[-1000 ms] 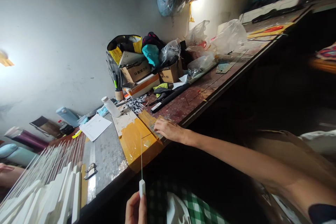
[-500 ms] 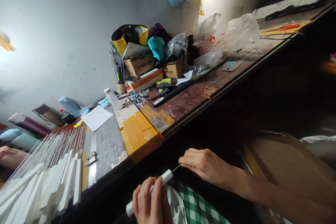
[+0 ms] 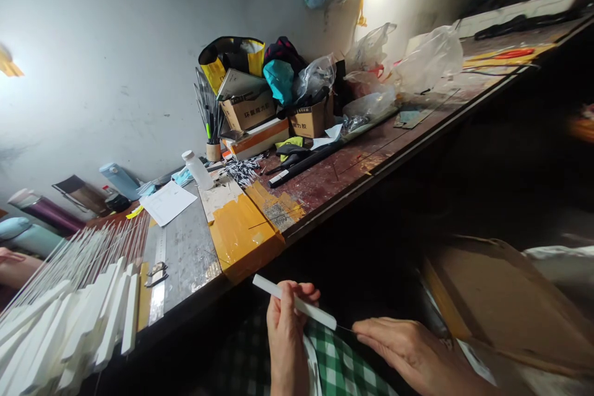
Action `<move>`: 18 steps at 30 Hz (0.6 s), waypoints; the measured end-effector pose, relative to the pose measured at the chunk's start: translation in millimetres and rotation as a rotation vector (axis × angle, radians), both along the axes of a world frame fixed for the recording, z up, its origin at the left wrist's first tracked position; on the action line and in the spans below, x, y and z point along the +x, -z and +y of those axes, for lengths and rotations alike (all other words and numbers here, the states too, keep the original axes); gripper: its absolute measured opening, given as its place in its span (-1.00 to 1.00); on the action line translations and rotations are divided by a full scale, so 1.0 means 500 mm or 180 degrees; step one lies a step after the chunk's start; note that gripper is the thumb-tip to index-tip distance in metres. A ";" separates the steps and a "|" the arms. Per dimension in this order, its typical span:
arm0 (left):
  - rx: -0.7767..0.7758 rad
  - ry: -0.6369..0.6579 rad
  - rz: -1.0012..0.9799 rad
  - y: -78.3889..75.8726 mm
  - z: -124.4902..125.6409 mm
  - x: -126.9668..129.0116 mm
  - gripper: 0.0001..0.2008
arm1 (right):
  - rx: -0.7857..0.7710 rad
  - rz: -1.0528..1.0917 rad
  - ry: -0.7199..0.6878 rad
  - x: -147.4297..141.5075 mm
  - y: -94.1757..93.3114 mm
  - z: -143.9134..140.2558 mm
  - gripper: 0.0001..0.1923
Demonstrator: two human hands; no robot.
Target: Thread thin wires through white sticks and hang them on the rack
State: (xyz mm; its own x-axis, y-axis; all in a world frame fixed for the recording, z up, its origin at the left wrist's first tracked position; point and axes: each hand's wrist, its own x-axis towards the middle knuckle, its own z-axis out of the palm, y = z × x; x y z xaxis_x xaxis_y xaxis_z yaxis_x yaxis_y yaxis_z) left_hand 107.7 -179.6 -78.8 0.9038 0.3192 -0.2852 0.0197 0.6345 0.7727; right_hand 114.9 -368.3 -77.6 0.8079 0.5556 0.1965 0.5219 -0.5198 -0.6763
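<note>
My left hand is closed round a long white foam-like stick, thumb on top, the stick slanting down to the right. From its lower right end comes a thin rod. The fingertips of my right hand are pinched together at the far end of that rod; how much of it lies inside the fingers is hidden. Beneath both hands is green-and-white checked cloth. At the bench's left end lies a pile of similar white sticks with thin rods fanning out behind.
A bench edge runs diagonally above my hands, with a taped orange block nearest. On the bench stand a white bottle, paper, boxes and plastic bags. A cardboard box is at right. Another person's hand shows far left.
The white stick has swung from pointing up-right to pointing down-right. My left hand has moved up and turned over; my right hand has gone lower and to the right, still at the rod.
</note>
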 end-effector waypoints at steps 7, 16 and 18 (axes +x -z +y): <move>0.0139 0.0269 -0.0055 -0.001 -0.040 0.012 -0.65 | -0.0012 0.0368 0.0253 -0.006 0.001 -0.001 -0.70; 0.0333 0.0535 -0.0162 0.009 -0.054 0.041 -0.68 | 0.0014 0.0115 0.0684 0.004 0.039 -0.011 -0.80; 0.0368 0.0417 -0.0156 0.004 -0.043 0.050 -0.67 | 0.0063 -0.0029 0.0799 0.003 0.049 -0.024 -0.79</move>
State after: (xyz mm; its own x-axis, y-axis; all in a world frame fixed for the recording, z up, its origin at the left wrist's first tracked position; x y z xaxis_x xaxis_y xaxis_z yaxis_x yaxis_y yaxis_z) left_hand 132.9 -201.2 -80.7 0.9517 0.2259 -0.2080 0.0570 0.5358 0.8424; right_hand 116.6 -380.1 -102.2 0.9182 0.3338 0.2131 0.3843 -0.6206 -0.6835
